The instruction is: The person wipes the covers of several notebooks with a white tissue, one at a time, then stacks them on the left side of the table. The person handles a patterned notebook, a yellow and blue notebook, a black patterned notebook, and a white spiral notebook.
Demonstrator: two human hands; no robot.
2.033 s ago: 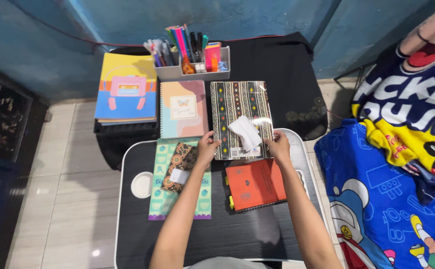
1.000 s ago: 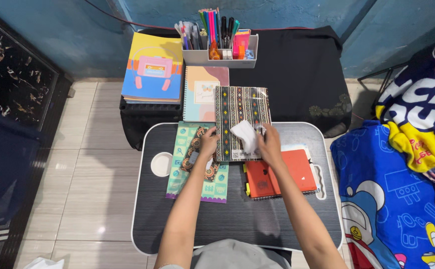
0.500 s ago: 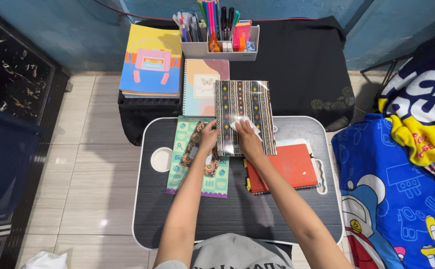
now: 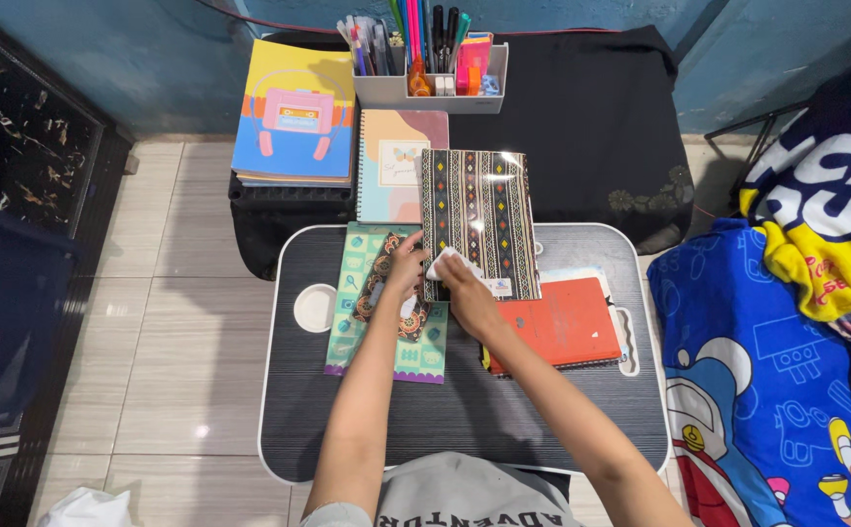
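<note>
Right hand (image 4: 469,298) pinches white cloth (image 4: 442,261) on patterned notebook (image 4: 479,222), lower-left corner; left hand (image 4: 406,265) braces edge; upper cover unwiped.

On the black table (image 4: 542,410), the right hand (image 4: 466,298) presses a white cloth (image 4: 442,262) against the lower left corner of the black patterned notebook (image 4: 479,220), while the left hand (image 4: 406,268) steadies its left edge, with an orange notebook (image 4: 567,322) just beside.

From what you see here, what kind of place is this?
Probably a bedroom study corner at home: a small lap desk on tiled floor, a cartoon blanket beside it, and notebooks with a pen organizer.
</note>
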